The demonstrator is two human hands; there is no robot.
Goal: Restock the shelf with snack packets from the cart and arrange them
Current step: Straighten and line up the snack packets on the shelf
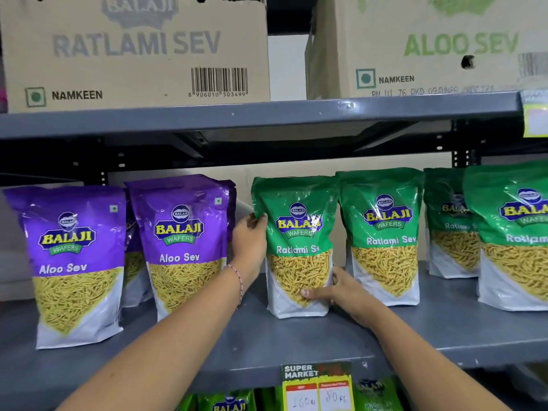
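- The grey metal shelf (296,345) already carries a front row of glossy plastic snack pouches: two purple Aloo Sev pouches (77,262) on the left, with more purple ones partly hidden behind them, and green Ratlami Sev pouches (382,235) running off to the right.
- The packet in hand is a green Ratlami Sev pouch (299,247), standing upright on the shelf between the purple group and the next green one, its base on the shelf surface.
- The left hand (249,244) closes on that pouch's upper left edge, thumb on the front, fingers behind it.
- The right hand (335,292) grips the lower right corner, thumb across the clear window; both hands hold this one pouch.
- Judging by this, the placing of this packet is nearly done; squaring it with its neighbours appears to be left.
- Gaps remain between pouches and bare shelf lies in front, so more stock could probably fit.
- The cart is out of view, so how many packets are left I cannot tell.
- Two brown cardboard cartons (136,51) sit on the upper shelf.
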